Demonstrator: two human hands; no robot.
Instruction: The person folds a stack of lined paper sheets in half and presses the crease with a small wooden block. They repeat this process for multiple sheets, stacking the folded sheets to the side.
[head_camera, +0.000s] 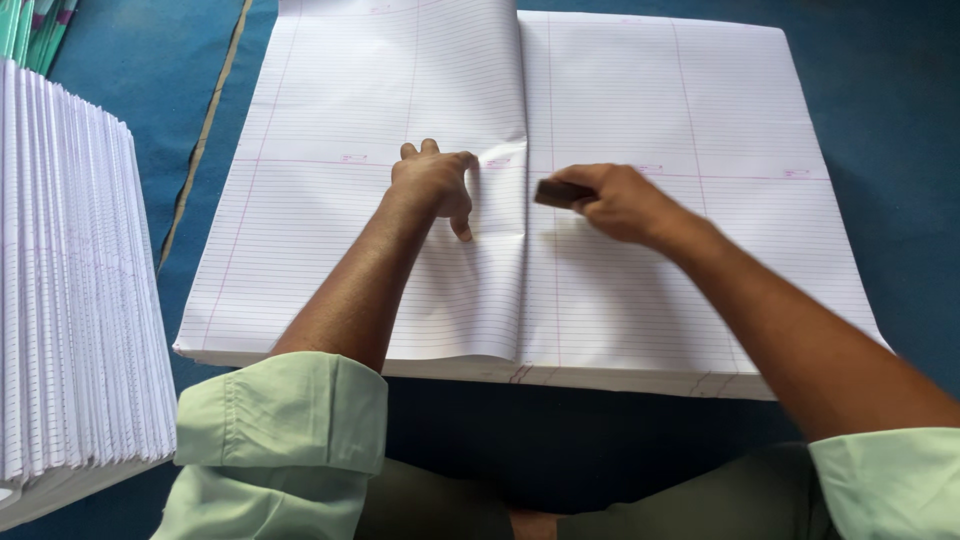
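Note:
A thick stack of large white ruled paper sheets lies on a blue floor covering. The top sheet is folded over from the right onto the left half, its folded edge running down the middle. My left hand presses on this folded sheet right beside the fold, fingers curled down. My right hand grips a small dark brown block and holds it on the paper just right of the fold.
A tall pile of folded white sheets stands at the left edge. Green-edged sheets show at the top left corner. Blue floor covering surrounds the stack. My knees and pale green sleeves fill the bottom.

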